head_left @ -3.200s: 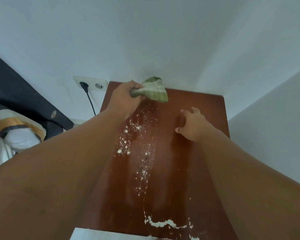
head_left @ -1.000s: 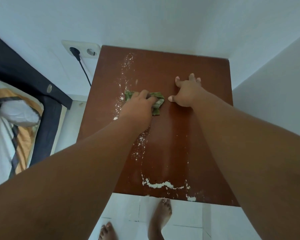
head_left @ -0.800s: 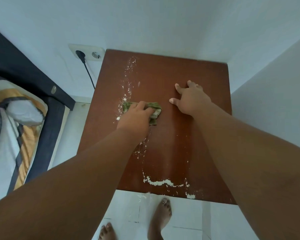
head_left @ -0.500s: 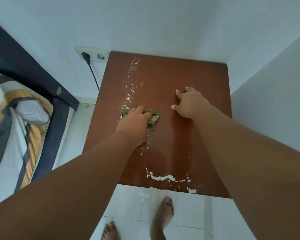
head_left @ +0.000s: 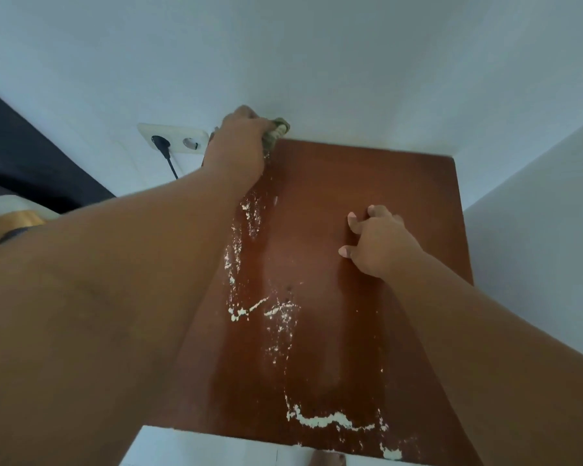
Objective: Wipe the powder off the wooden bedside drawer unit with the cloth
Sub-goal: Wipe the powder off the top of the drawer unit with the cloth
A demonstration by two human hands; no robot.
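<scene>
From my head camera, looking down: my left hand (head_left: pixel 238 148) is stretched to the far left corner of the wooden drawer unit (head_left: pixel 367 183), right where its top meets the white wall (head_left: pixel 283 55). My fingers are curled tight around the green cloth (head_left: pixel 276 129), bunched so that only a small wad pokes out on the right side of my fist, at the back edge of the top. My left forearm crosses the whole left half of the view and hides the left edge of the unit.

My right hand (head_left: pixel 376 245) rests on the top, right of centre, holding nothing; the fingers (head_left: pixel 352 220) are spread a little and bent, tips pressed on the wood, thumb pointing left.

White powder (head_left: pixel 249 216) runs in a broken streak from just under my left wrist down the middle of the top. It thickens into short smeared lines about halfway, then scatters into specks. A heavier wavy ridge of it (head_left: pixel 323 420) lies close to the near edge, with another clump at the near right.

On the wall left of my fist sits a white double socket (head_left: pixel 191 141) with a black plug (head_left: pixel 160 142) in it, its cable dropping behind my arm. A dark headboard (head_left: pixel 31 153) and striped bedding (head_left: pixel 7 216) show at far left. Pale floor (head_left: pixel 216 449) lies below the near edge, with a toe (head_left: pixel 327 460) just in view
</scene>
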